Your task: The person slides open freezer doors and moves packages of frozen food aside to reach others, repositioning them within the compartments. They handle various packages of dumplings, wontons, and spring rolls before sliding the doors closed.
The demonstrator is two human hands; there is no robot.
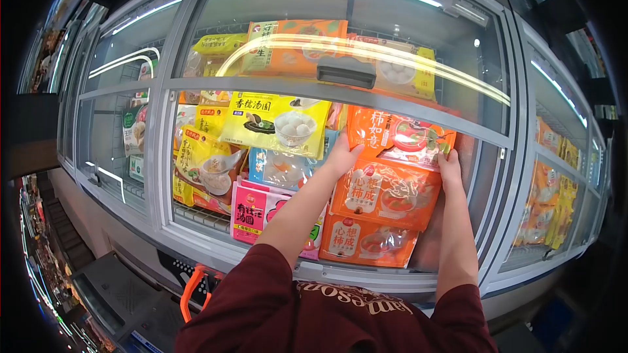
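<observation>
Both hands reach through the freezer's opening to an orange bag (400, 134) with a bowl picture. My left hand (344, 155) grips its left edge, and my right hand (450, 168) holds its lower right side. Directly below are a second orange bag (386, 193) and a third orange bag (369, 242), stacked in a column. To the left of my left hand lies a yellow bag (278, 124) showing white balls in a bowl. A blue bag (281, 167) and a pink bag (252, 212) sit under it, partly behind my left forearm.
A glass door with a grey handle (346, 72) spans the freezer above my hands. More bags show behind the glass, with further yellow bags (208, 160) at the left. The metal frame (513, 150) stands right of my arm. An orange handle (191, 293) is at the lower left.
</observation>
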